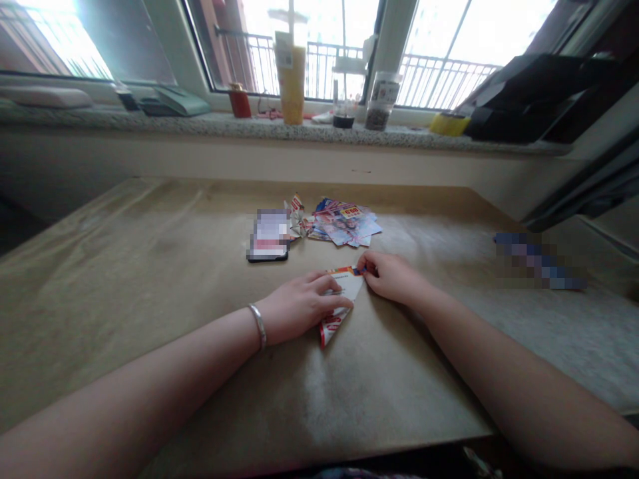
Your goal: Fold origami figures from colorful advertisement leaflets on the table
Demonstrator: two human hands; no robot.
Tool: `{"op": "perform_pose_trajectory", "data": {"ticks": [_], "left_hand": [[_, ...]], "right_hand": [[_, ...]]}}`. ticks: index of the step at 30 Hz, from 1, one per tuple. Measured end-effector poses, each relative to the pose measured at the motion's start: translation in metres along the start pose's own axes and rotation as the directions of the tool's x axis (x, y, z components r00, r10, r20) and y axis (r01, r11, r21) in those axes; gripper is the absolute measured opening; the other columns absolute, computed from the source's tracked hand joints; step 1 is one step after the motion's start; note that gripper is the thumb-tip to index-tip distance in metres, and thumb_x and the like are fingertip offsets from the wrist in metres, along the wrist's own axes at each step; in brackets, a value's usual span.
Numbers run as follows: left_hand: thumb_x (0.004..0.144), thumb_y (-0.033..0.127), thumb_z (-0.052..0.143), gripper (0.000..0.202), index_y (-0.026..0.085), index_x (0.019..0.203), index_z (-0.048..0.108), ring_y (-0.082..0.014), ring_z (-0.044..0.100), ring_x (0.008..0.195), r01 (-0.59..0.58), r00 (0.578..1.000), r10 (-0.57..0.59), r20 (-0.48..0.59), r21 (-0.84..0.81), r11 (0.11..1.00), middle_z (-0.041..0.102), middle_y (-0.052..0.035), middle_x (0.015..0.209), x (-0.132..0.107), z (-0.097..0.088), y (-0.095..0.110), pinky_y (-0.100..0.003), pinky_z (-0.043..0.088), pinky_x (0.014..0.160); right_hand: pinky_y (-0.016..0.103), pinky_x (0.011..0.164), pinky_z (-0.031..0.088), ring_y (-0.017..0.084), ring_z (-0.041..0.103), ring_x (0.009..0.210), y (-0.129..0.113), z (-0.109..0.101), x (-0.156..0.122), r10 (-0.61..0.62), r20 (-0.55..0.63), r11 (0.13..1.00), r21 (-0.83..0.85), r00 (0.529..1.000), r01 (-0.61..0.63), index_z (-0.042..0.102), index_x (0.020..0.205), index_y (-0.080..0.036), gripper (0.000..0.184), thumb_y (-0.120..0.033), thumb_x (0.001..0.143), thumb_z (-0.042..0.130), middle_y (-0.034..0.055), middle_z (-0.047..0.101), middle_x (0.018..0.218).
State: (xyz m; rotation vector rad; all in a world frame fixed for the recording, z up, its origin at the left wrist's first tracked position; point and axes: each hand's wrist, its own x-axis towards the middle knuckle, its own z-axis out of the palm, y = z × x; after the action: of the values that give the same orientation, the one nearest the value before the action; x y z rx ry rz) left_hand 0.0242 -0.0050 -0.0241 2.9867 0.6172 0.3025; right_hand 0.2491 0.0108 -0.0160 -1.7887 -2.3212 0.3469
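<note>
A printed sheet of paper (349,283), folded into a triangle, lies on the table in front of me, white with red and orange print along its edges. My left hand (312,303) rests over its left side, fingers spread and pressing it flat; a silver bangle circles that wrist. At the paper's upper right corner, my right hand (377,271) pinches the tip between thumb and fingers. Part of the paper is covered by my left fingers.
Beyond my hands lie a phone (269,236), a crumpled paper piece (299,223) and a pile of printed paper pieces (347,223). A blurred dark strip (539,261) lies at the right. Bottles and jars stand on the stone windowsill (239,130) behind the table (174,279).
</note>
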Motion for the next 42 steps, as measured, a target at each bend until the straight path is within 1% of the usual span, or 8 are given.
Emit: {"op": "perform_pose_trajectory", "data": {"ticks": [4,7,12,17,24,28,34,42], "left_hand": [[0.092,0.024,0.045,0.029,0.028,0.119,0.055,-0.0210,0.049,0.106,0.007,1.000,-0.007,-0.002,-0.001,1.000,0.054,-0.0069,0.112,0.000,-0.001,0.001,-0.035,0.043,0.093],[0.092,0.024,0.045,0.029,0.029,0.119,0.055,-0.0205,0.049,0.106,0.015,1.000,-0.015,0.012,-0.001,1.000,0.054,-0.0066,0.113,0.000,-0.001,0.001,-0.035,0.043,0.093],[0.093,0.024,0.044,0.030,0.028,0.120,0.055,-0.0216,0.048,0.107,0.007,1.000,-0.007,0.010,0.010,1.000,0.053,-0.0068,0.114,0.000,-0.001,0.000,-0.037,0.042,0.094],[0.093,0.026,0.043,0.029,0.028,0.120,0.054,-0.0216,0.048,0.108,0.011,1.000,-0.011,0.019,0.004,1.000,0.053,-0.0070,0.114,0.000,-0.001,0.000,-0.036,0.043,0.093],[0.093,0.026,0.044,0.028,0.029,0.119,0.055,-0.0206,0.049,0.105,0.009,1.000,-0.009,-0.005,-0.002,1.000,0.054,-0.0070,0.112,0.000,0.000,0.000,-0.035,0.043,0.092],[0.092,0.025,0.045,0.029,0.029,0.119,0.055,-0.0206,0.049,0.106,0.011,1.000,-0.011,-0.008,-0.009,1.000,0.054,-0.0067,0.112,0.000,0.000,0.000,-0.035,0.042,0.093],[0.093,0.026,0.044,0.029,0.029,0.120,0.054,-0.0214,0.049,0.107,0.016,1.000,-0.016,0.009,-0.006,1.000,0.054,-0.0066,0.113,0.000,-0.001,0.001,-0.036,0.043,0.093],[0.093,0.027,0.045,0.028,0.029,0.119,0.055,-0.0207,0.049,0.105,0.007,1.000,-0.007,-0.022,-0.006,1.000,0.054,-0.0070,0.112,-0.001,0.001,0.000,-0.035,0.043,0.092]], "right_hand": [[0.025,0.063,0.037,0.016,0.058,0.071,-0.001,-0.002,0.001,0.047,-0.035,0.998,-0.043,0.998,-0.048,0.060,0.089,-0.022,0.019,-0.016,0.076,0.049,0.0029,0.068,0.081],[0.025,0.063,0.037,0.017,0.059,0.072,0.000,-0.002,0.002,0.073,-0.035,0.996,-0.057,0.997,-0.075,0.060,0.090,-0.022,0.019,-0.017,0.077,0.048,0.0035,0.068,0.083],[0.028,0.068,0.038,0.019,0.061,0.076,0.002,0.000,0.005,0.092,-0.074,0.990,-0.102,0.993,-0.099,0.059,0.096,-0.022,0.021,-0.019,0.078,0.047,0.0049,0.070,0.086],[0.028,0.067,0.037,0.019,0.061,0.076,0.005,-0.002,0.007,0.136,-0.075,0.983,-0.116,0.988,-0.144,0.062,0.089,-0.022,0.018,-0.020,0.079,0.047,0.0048,0.070,0.083],[0.026,0.060,0.035,0.017,0.057,0.069,0.008,-0.005,0.008,0.184,-0.066,0.978,-0.088,0.981,-0.190,0.063,0.084,-0.022,0.016,-0.023,0.077,0.049,0.0030,0.068,0.078],[0.026,0.060,0.034,0.017,0.057,0.070,0.009,-0.004,0.009,0.192,-0.069,0.977,-0.077,0.979,-0.197,0.064,0.084,-0.022,0.016,-0.023,0.077,0.050,0.0033,0.068,0.079],[0.024,0.054,0.033,0.016,0.057,0.067,0.009,-0.005,0.009,0.214,-0.036,0.977,0.021,0.976,-0.213,0.062,0.083,-0.023,0.015,-0.020,0.075,0.050,0.0025,0.067,0.079],[0.023,0.056,0.035,0.016,0.057,0.068,0.012,-0.003,0.010,0.195,-0.046,0.980,0.035,0.980,-0.194,0.062,0.082,-0.022,0.014,-0.019,0.075,0.050,0.0033,0.067,0.078]]}}
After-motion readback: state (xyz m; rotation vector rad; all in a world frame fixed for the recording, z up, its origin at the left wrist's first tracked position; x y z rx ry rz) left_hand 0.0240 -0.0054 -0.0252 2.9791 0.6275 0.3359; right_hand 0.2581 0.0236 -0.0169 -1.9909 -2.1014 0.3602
